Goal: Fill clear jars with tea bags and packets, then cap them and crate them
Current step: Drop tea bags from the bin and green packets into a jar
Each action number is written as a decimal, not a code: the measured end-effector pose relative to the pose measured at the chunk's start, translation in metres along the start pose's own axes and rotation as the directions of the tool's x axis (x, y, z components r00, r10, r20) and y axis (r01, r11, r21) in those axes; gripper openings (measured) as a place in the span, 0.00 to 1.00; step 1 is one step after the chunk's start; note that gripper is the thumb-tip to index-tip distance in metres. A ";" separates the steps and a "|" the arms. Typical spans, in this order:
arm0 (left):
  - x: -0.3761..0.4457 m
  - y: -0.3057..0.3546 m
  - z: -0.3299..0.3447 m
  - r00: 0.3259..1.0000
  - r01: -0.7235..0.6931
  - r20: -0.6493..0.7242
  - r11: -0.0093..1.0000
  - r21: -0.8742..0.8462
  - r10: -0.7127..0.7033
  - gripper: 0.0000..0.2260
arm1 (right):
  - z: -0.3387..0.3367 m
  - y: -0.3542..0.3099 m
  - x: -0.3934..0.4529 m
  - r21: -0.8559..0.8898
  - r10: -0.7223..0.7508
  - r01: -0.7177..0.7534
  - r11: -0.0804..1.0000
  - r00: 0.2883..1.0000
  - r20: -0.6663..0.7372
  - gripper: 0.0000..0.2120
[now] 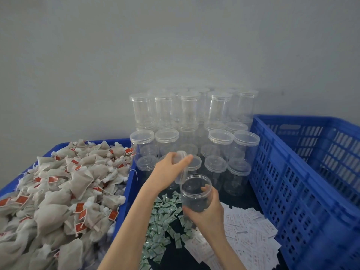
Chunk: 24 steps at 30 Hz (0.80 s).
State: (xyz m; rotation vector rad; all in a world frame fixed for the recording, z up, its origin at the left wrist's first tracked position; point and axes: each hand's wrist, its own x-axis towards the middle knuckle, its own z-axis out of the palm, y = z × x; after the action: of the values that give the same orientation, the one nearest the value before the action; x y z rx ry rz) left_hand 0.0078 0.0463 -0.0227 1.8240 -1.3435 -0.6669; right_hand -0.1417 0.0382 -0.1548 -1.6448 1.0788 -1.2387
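Note:
My right hand [207, 213] grips an empty clear jar [195, 191], upright with its mouth uncovered, above the dark table. My left hand [169, 173] holds the jar's clear lid [181, 167] tilted on edge just above and left of the mouth. Beige mesh tea bags [58, 201] with red tags fill a blue bin [126, 184] at the left. Small green packets [161, 221] lie scattered under my arms. White packets [251, 236] lie spread to the right of them.
Several capped clear jars [192, 129] stand stacked in tiers against the grey wall behind my hands. A large blue slatted crate [303, 191] takes up the right side, close to my right forearm.

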 end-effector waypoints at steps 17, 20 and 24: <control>0.014 -0.093 0.144 0.972 0.187 -0.094 0.951 -0.248 -0.216 0.41 | -0.057 0.024 0.014 0.062 -0.058 0.067 0.996 0.988 -0.142 0.40; 0.012 -0.098 0.150 0.962 0.199 -0.175 0.977 -0.077 -0.210 0.38 | -0.054 0.024 0.013 0.073 -0.075 0.082 0.994 0.993 -0.095 0.40; 0.011 -0.102 0.149 0.956 0.237 -0.226 0.949 0.208 -0.189 0.40 | -0.046 0.017 0.012 0.071 -0.084 0.089 0.994 0.994 -0.073 0.41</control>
State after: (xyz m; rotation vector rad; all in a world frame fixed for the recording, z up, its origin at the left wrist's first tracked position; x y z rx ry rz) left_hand -0.0479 0.0123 -0.1919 2.1862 -1.1361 -0.4297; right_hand -0.1872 0.0164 -0.1577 -1.6172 1.0007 -1.3852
